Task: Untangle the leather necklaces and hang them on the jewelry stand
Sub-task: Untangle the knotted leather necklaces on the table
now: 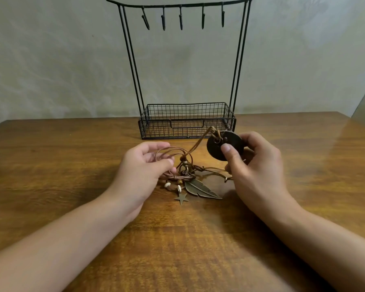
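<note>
A tangle of brown leather necklaces (188,170) lies on the wooden table, with a bronze feather pendant (201,189), a small star charm (182,198) and pale beads at its near side. My right hand (255,163) pinches a dark round disc pendant (224,147) and holds it lifted off the table, its cord running down into the tangle. My left hand (144,168) holds loops of cord at the tangle's left side between thumb and fingers. The black wire jewelry stand (187,121) rises behind, its several hooks (180,18) bare.
The stand has a mesh basket base (230,123) sitting near the table's far edge, against a pale wall. The table's right edge (358,125) slants away at the far right. Bare wood stretches to both sides and toward me.
</note>
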